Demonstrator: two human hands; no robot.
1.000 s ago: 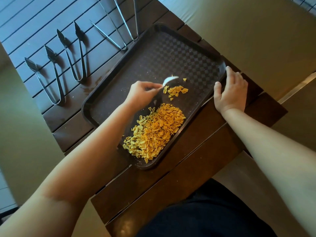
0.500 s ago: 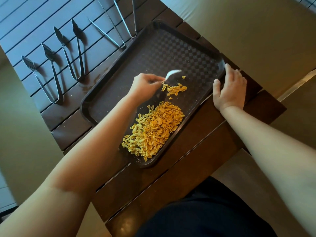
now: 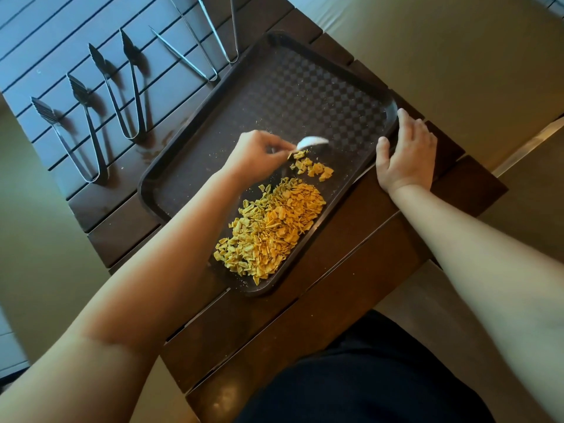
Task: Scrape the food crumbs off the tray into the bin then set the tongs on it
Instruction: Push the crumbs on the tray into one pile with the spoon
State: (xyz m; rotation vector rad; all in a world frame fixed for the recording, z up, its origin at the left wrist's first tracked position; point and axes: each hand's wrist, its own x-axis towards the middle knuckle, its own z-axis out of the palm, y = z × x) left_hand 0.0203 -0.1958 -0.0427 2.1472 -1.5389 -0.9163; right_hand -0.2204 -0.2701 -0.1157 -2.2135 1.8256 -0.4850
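Observation:
A dark brown tray (image 3: 305, 83) lies slanted on a slatted wooden table (image 3: 335, 270). Yellow-orange crumbs (image 3: 271, 230) are heaped near the tray's near corner, and a small separate cluster (image 3: 314, 169) lies just beyond the heap. My left hand (image 3: 259, 154) pinches a white spoon (image 3: 311, 141) whose bowl sits right above that small cluster. My right hand (image 3: 406, 154) rests on the tray's right rim, thumb on the near side, fingers lying along the edge. Several metal tongs (image 3: 91, 117) lie on the table left of and behind the tray. No bin is in view.
Two slimmer tongs (image 3: 210, 41) lie at the tray's far left corner. The table ends close behind the tray and just right of my right hand, with pale floor (image 3: 442, 56) beyond. My dark clothing fills the bottom middle.
The spoon in my left hand has pulled the small cluster a little nearer to the big heap. My right hand has stayed on the rim.

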